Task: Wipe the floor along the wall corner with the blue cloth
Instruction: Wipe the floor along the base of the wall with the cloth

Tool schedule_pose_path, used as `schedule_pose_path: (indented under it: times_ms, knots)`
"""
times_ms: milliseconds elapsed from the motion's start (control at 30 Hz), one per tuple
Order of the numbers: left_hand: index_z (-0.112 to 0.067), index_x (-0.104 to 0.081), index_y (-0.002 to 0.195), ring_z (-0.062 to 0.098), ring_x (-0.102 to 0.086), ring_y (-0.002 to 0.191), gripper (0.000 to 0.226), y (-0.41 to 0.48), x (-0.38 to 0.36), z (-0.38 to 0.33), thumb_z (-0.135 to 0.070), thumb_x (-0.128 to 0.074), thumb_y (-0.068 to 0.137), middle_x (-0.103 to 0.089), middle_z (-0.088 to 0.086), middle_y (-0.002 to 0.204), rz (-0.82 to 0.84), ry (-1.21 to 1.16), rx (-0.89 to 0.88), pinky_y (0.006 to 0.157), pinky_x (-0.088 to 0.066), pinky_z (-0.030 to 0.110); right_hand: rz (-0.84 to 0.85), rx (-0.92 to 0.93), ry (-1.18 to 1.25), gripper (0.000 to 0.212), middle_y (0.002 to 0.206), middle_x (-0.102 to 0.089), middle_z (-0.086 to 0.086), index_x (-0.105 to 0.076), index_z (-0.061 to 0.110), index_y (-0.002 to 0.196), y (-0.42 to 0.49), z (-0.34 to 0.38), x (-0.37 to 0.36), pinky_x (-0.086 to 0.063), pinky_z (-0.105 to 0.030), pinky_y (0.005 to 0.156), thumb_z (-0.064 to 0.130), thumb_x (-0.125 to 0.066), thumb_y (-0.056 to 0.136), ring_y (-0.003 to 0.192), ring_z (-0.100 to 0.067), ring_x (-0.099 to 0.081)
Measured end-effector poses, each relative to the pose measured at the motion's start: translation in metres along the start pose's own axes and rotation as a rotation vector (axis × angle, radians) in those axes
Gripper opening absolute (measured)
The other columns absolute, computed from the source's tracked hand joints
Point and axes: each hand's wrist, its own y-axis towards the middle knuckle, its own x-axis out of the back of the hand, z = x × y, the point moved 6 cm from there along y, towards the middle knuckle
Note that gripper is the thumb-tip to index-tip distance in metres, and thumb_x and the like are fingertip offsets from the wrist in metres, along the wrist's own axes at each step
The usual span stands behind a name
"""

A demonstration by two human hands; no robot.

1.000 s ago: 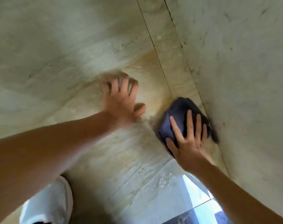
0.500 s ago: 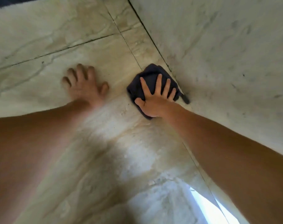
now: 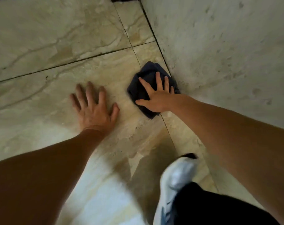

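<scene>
A dark blue cloth [image 3: 145,78], bunched into a pad, lies on the beige marble floor [image 3: 57,38] right against the foot of the pale wall [image 3: 219,46]. My right hand [image 3: 156,96] presses flat on the cloth with fingers spread, its fingertips near the wall joint. My left hand [image 3: 93,106] rests flat on the bare tile to the left of the cloth, fingers apart, holding nothing. The cloth's near part is hidden under my right palm.
A dark grout line [image 3: 154,34] runs along the wall's base toward a dark gap at the top edge. Tile joints cross the floor. My white shoe [image 3: 175,179] and black trouser leg [image 3: 219,208] are at the bottom right, near the wall.
The view has shifted, and the cloth under my right hand sits further along the wall joint. My left hand has spread flatter on the tile. My shoe has come into view.
</scene>
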Motion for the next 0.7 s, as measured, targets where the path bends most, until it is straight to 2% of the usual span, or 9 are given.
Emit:
schedule_pose_path:
  times_ms: [67,167,233,300,367,433,567,633,700]
  knots:
    - [-0.016,-0.025,0.155,0.048,0.006,0.153,0.082,0.001,-0.002,-0.001,-0.067,-0.024,0.091,-0.011,0.022,0.167,0.020,0.035,-0.022,0.120,-0.001,0.066,0.021,-0.011,0.032,0.076,0.154,0.048,-0.006,0.016,0.058,0.146,0.002,0.000,0.005,0.011,-0.064,0.117,0.077,-0.028,0.087,0.143,-0.041,0.038]
    - [-0.016,-0.023,0.157,0.048,0.010,0.152,0.088,-0.001,-0.004,0.000,-0.072,-0.020,0.090,-0.006,0.021,0.168,0.019,0.070,-0.022,0.120,-0.003,0.067,-0.033,-0.021,-0.059,0.073,0.150,0.053,-0.007,0.027,0.054,0.144,0.019,0.007,0.006,0.017,-0.065,0.113,0.075,-0.019,0.090,0.140,-0.042,0.042]
    - [-0.014,-0.025,0.156,0.047,0.008,0.153,0.089,0.001,-0.006,-0.002,-0.073,-0.021,0.089,-0.008,0.021,0.168,0.003,0.086,-0.030,0.120,-0.004,0.068,-0.082,-0.012,-0.148,0.073,0.149,0.053,-0.010,0.043,0.054,0.134,0.028,0.005,0.005,0.018,-0.066,0.111,0.077,-0.010,0.088,0.139,-0.044,0.043]
    - [-0.013,-0.029,0.154,0.047,0.005,0.153,0.089,0.000,-0.006,0.001,-0.073,-0.024,0.088,-0.012,0.021,0.167,-0.011,0.091,-0.007,0.120,-0.004,0.067,-0.098,0.058,-0.215,0.071,0.150,0.052,-0.011,0.055,0.057,0.115,0.036,0.006,0.011,0.020,-0.067,0.110,0.078,-0.006,0.087,0.138,-0.045,0.043]
    - [-0.012,-0.032,0.152,0.048,0.002,0.153,0.088,0.002,-0.006,-0.001,-0.072,-0.028,0.088,-0.016,0.022,0.166,-0.042,0.076,-0.037,0.120,-0.003,0.067,-0.118,0.119,-0.275,0.070,0.151,0.051,-0.011,0.057,0.059,0.107,0.040,0.005,0.024,0.021,-0.066,0.110,0.078,-0.007,0.087,0.137,-0.044,0.045]
    - [-0.013,-0.033,0.151,0.048,0.000,0.153,0.087,0.002,-0.004,-0.001,-0.071,-0.031,0.088,-0.018,0.021,0.166,-0.051,0.072,-0.037,0.120,-0.004,0.067,-0.104,0.178,-0.354,0.070,0.148,0.055,-0.010,0.056,0.059,0.109,0.042,0.007,0.036,0.020,-0.066,0.111,0.077,-0.007,0.087,0.137,-0.043,0.046]
    - [-0.016,-0.036,0.152,0.048,-0.002,0.153,0.085,0.001,-0.001,-0.001,-0.071,-0.031,0.088,-0.020,0.021,0.166,-0.054,0.070,-0.032,0.119,-0.008,0.068,-0.060,0.264,-0.433,0.068,0.125,0.070,0.000,0.054,0.059,0.116,0.049,0.009,0.044,0.021,-0.066,0.112,0.080,-0.001,0.081,0.125,-0.036,0.057]
    - [-0.020,-0.030,0.156,0.048,-0.001,0.153,0.086,0.001,-0.002,0.000,-0.073,-0.028,0.088,-0.018,0.020,0.167,-0.043,0.073,-0.025,0.119,-0.009,0.068,-0.087,0.284,-0.425,0.069,0.123,0.071,0.004,0.051,0.060,0.120,0.052,0.006,0.043,0.022,-0.064,0.112,0.081,0.001,0.078,0.117,-0.031,0.063]
    - [-0.023,-0.025,0.158,0.047,0.001,0.154,0.087,0.001,-0.003,0.001,-0.074,-0.028,0.088,-0.017,0.019,0.167,-0.047,0.076,-0.016,0.119,-0.009,0.067,-0.160,0.297,-0.388,0.068,0.127,0.069,0.008,0.046,0.061,0.125,0.054,0.006,0.043,0.022,-0.061,0.112,0.081,0.000,0.080,0.121,-0.027,0.062]
